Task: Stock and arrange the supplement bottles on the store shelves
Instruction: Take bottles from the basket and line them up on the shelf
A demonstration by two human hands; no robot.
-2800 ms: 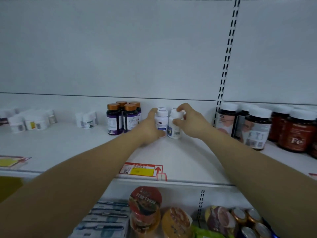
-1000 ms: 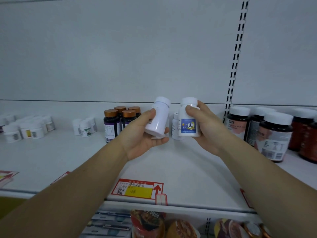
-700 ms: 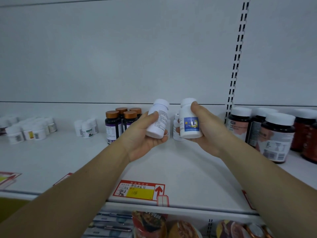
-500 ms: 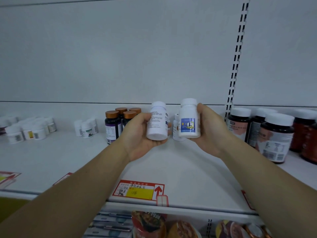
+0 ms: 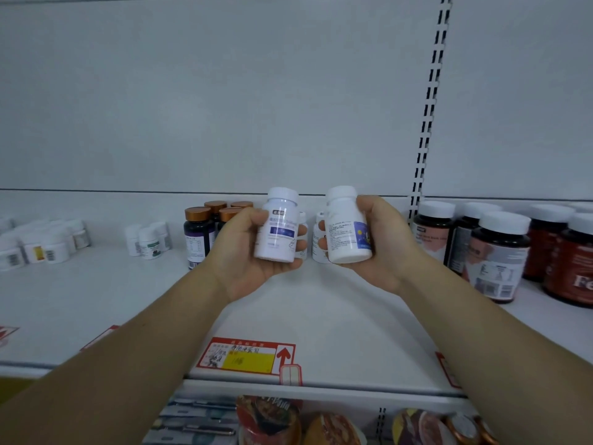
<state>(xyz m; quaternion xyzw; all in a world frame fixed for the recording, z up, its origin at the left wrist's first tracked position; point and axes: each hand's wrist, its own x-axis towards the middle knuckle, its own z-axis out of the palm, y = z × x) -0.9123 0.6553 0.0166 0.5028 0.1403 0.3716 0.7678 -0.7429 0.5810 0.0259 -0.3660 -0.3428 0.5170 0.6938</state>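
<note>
Held two bottles side by side, not touching, above the middle of the shelf [image 5: 337, 316] — the left bottle [image 5: 278, 229] in the left hand [image 5: 247, 255], the right bottle [image 5: 345, 229] in the right hand [image 5: 385, 248]. Saw two more bottles [image 5: 319, 252] standing on the shelf behind the gap between the hands, partly hidden. Found four capped bottles [image 5: 199, 232] grouped just left of the left hand, three small tubs [image 5: 147, 240] further left, and a larger bunch of tubs [image 5: 38, 242] at the far left. Found big jars [image 5: 497, 252] in rows on the right, past the slotted post [image 5: 428, 123] on the back wall. Saw a price tag [image 5: 247, 356] at the shelf's front edge, below the hands — and food cups [image 5: 269, 419] on the level underneath.
</note>
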